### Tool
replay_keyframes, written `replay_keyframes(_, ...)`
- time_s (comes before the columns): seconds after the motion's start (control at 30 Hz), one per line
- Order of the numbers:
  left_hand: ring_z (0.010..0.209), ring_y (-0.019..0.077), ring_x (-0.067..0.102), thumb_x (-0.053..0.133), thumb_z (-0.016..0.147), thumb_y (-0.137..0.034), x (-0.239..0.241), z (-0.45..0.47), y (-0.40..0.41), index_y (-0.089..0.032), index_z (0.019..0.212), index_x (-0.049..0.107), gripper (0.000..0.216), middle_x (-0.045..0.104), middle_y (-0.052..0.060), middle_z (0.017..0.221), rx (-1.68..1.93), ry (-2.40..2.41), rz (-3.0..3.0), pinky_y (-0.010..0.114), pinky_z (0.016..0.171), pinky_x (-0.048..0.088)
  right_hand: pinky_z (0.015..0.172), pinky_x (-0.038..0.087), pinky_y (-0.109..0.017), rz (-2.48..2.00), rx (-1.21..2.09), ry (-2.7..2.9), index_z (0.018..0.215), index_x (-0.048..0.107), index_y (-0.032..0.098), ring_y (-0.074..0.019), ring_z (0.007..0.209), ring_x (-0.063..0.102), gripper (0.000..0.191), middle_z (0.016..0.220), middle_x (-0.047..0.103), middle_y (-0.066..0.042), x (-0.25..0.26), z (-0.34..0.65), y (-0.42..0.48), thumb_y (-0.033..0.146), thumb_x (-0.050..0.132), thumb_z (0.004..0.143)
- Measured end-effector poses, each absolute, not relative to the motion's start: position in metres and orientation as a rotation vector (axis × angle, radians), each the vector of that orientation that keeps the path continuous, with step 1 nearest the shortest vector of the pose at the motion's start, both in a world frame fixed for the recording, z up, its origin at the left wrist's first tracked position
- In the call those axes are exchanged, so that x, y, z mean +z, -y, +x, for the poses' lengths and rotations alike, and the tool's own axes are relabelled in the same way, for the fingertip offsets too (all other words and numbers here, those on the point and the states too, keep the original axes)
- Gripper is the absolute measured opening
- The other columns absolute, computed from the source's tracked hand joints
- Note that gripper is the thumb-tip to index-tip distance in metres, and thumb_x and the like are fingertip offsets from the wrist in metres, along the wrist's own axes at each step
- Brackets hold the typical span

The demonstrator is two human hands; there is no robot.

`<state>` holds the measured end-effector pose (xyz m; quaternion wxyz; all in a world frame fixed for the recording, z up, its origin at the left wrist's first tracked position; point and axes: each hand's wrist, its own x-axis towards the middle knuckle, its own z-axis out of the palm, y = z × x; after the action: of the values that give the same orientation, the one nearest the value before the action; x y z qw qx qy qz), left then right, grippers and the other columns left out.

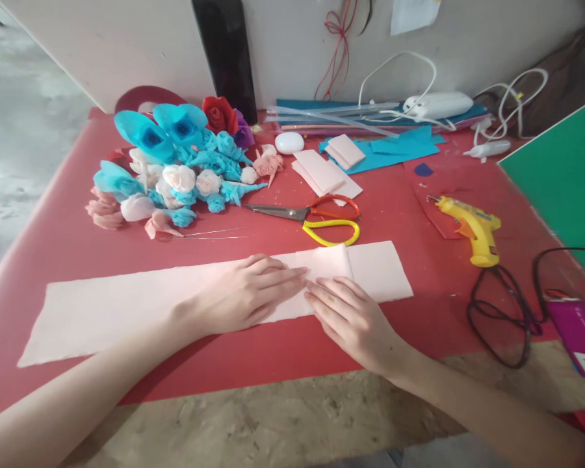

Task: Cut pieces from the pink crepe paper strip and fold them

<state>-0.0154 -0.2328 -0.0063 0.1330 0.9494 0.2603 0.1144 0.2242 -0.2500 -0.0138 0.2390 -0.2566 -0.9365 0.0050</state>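
Observation:
A long strip of pale pink crepe paper (127, 305) lies across the red table. Near its right part sits a smaller folded piece of pale pink paper (334, 261), on top of the strip. My left hand (253, 289) rests flat on the strip, its stretched fingertips at the left edge of the folded piece. Lying over the lower side of that piece is my right hand (351, 318), fingers extended and pressing down. The fingertips of both hands almost meet. Just beyond are scissors (302, 213) with one red and one yellow handle.
Blue, white and pink paper flowers (175, 175) are heaped at the back left. Folded pink papers (322, 172) and blue paper sheets (400, 149) lie behind the scissors. At right rests a yellow glue gun (472, 227) with a black cord (478, 318). A green board (565, 175) leans beyond it.

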Motion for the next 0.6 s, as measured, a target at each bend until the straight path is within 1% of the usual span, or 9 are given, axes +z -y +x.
replay_keyframes(0.27,0.118,0.0238,0.047,0.038,0.089,-0.015,-0.0052,-0.0148,0.2326,-0.016,0.133,0.040,0.044,0.050,0.009,0.136,0.330,-0.749,2.792,0.040,0.099,0.036,0.092,0.049,-0.038,-0.684,0.114,2.568,0.108,0.062,0.004,-0.0215,0.110,0.056,0.029,0.112,0.065,-0.014,-0.0135,0.2250,0.2497,0.005,0.048,0.083)
replay_keyframes(0.43,0.119,0.0233,0.046,0.037,0.090,-0.016,-0.0059,-0.0148,0.2324,-0.017,0.133,0.040,0.043,0.049,0.009,0.136,0.309,-0.759,2.794,0.040,0.099,0.036,0.097,0.046,-0.041,-0.703,0.183,2.601,0.111,0.061,0.006,-0.0220,0.114,0.052,0.031,0.118,0.062,-0.014,-0.0143,0.2271,0.2505,0.009,0.048,0.083)
replay_keyframes(0.6,0.117,0.0233,0.047,0.037,0.090,-0.015,-0.0055,-0.0146,0.2319,-0.015,0.130,0.044,0.040,0.049,0.009,0.136,0.325,-0.760,2.797,0.040,0.097,0.038,0.095,0.047,-0.040,-0.690,0.140,2.596,0.108,0.063,0.007,-0.0214,0.112,0.054,0.029,0.116,0.063,-0.013,-0.0118,0.2279,0.2510,0.009,0.047,0.084)
